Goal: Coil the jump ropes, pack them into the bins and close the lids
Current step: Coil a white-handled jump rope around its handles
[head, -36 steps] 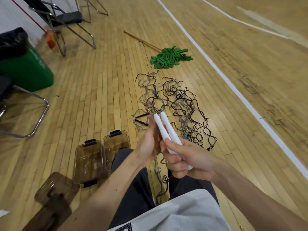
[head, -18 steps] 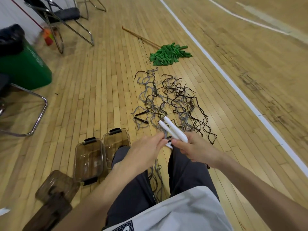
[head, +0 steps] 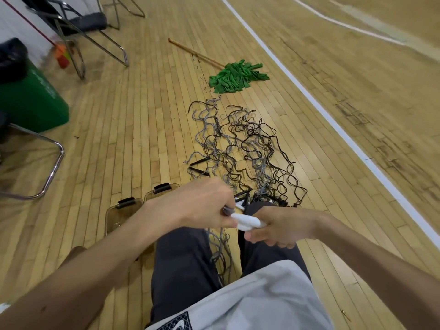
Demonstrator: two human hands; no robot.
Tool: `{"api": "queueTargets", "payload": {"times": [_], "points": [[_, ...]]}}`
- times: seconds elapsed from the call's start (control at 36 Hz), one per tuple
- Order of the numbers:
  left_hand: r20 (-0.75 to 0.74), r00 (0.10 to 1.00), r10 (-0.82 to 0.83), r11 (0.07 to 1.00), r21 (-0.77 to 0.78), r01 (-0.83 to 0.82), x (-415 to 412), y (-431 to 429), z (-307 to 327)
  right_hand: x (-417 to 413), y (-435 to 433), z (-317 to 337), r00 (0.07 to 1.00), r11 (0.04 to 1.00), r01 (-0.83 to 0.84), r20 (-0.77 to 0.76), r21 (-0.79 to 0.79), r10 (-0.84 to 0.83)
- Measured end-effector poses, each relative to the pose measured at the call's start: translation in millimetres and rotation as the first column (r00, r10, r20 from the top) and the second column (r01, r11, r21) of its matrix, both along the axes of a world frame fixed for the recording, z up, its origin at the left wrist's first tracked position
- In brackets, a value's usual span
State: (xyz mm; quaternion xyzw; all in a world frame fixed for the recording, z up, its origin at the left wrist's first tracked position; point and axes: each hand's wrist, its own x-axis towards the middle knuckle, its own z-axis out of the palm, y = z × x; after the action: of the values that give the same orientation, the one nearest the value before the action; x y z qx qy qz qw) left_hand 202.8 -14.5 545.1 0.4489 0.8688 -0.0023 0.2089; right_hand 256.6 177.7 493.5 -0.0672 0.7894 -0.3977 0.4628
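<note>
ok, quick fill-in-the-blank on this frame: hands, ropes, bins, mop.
1. The left hand and right hand together hold a pair of ___ handles above the lap.
2. Beyond the tangled ropes lies a mop head coloured ___.
3. The two clear bins stand on the floor at the person's ___ side.

Missing words: white; green; left

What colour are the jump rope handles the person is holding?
White. The jump rope handles show best in the head view, the only one here.
</note>
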Motion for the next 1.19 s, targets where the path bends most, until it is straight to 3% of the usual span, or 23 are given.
{"api": "queueTargets", "payload": {"times": [0.11,0.19,0.33,0.53,0.78,0.94,1.11,1.19], "points": [[0.113,0.993,-0.031,0.999,0.042,0.027,-1,10,11,1,0,10,0.988,0.989,-0.150,0.028,-0.015,0.151],[0.304,0.952,-0.038,0.997,0.081,0.014,-4,15,20,3,-1,15,0.970,0.969,-0.236,0.046,-0.071,0.240],[0.600,0.800,-0.004,0.967,0.206,-0.149,-10,13,23,11,3,24,0.964,0.951,-0.262,-0.006,-0.164,0.265],[0.817,0.576,-0.042,0.858,0.325,-0.399,-11,8,1,17,5,35,0.967,0.946,-0.218,-0.184,-0.240,0.176],[0.856,0.515,-0.057,0.732,0.386,-0.561,-1,7,-20,19,1,19,0.974,0.957,0.024,-0.209,-0.290,-0.088],[0.889,0.458,-0.013,0.684,0.342,-0.645,3,2,-30,19,-3,11,0.969,0.942,0.106,-0.180,-0.318,-0.170],[0.899,0.429,-0.090,0.672,0.373,-0.640,10,-1,-33,16,-5,7,0.951,0.934,0.161,-0.202,-0.319,-0.234],[0.910,0.414,-0.004,0.630,0.324,-0.706,9,-4,-43,16,-5,5,0.937,0.928,0.188,-0.223,-0.322,-0.267]]}}
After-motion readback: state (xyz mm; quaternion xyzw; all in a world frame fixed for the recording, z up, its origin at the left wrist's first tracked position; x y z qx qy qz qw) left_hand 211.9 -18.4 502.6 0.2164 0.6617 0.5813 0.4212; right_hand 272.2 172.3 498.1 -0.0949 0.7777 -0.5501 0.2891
